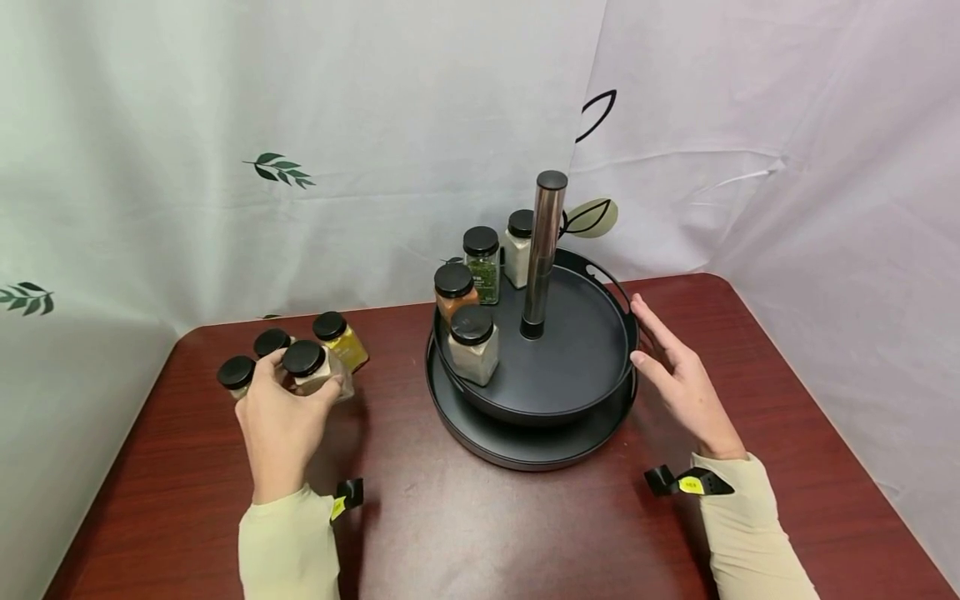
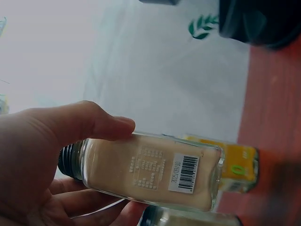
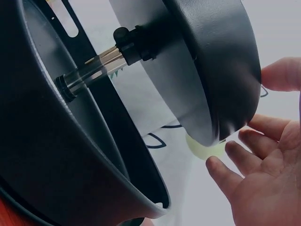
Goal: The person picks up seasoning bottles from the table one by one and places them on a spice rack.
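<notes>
My left hand (image 1: 281,429) grips a square glass spice jar (image 2: 155,169) of pale tan powder with a black lid, thumb on one side and fingers on the other. It tilts beside a jar of yellow spice (image 1: 348,348) and two black-lidded jars (image 1: 236,372) partly covered by the hand. In the left wrist view a barcode label faces the camera. My right hand (image 1: 690,392) touches the outer rim of the upper tray (image 1: 577,358) of a black two-tier round rack, its fingers fairly straight. On that tray's left side stand several jars, including an orange one (image 1: 456,307) and a beige one (image 1: 474,350).
The rack's lower tray (image 1: 517,454) rests on the reddish-brown table (image 1: 465,533). A metal post (image 1: 545,250) rises from the upper tray's middle. Behind the table hangs a white curtain (image 1: 412,125) with leaf prints.
</notes>
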{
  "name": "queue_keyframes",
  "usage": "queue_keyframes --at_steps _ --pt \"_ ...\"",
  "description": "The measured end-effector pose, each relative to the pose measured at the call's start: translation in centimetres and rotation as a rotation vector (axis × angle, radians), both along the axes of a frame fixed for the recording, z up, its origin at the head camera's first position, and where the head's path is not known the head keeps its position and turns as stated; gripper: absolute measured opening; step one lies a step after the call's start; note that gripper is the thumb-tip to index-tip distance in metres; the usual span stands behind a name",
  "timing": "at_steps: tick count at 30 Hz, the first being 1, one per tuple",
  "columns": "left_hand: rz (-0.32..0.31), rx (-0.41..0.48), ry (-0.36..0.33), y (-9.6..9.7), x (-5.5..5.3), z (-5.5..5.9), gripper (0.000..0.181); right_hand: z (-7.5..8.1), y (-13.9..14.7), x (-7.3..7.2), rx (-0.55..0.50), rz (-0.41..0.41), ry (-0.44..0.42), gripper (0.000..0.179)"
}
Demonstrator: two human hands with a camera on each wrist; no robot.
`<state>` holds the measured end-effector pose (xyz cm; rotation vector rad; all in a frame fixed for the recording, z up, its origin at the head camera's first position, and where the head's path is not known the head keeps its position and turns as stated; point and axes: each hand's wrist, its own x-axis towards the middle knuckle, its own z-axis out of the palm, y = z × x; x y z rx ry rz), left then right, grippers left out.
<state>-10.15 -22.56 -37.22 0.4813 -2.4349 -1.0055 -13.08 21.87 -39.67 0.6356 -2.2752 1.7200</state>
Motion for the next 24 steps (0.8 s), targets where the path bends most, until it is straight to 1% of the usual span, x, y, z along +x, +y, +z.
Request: queue_keyframes --at_steps 5,10,14,19,24 --pt "-0.014 0.002 0.027 0.5 0.7 1.2 0.064 0.0 0.0 -0.1 0.007 0.023 0.013 0.062" --pt "-0.012 -0.007 0.066 1.0 1.4 2.2 0.065 0.0 0.0 0.0 0.003 0.012 0.009 0.063" --pt "-0.005 -0.025 0.112 1.3 1.9 2.8 0.062 0.0 0.0 0.2 0.014 0.001 0.028 0.063" --pt "0.001 -0.041 0.176 2.0 2.5 3.6 0.058 0.0 0.0 0.2 0.058 -0.028 0.074 0.064" --pt "-0.015 -0.034 0.228 2.8 3.0 4.2 0.058 0.0 -0.1 0.3 0.077 -0.078 0.086 0.064"
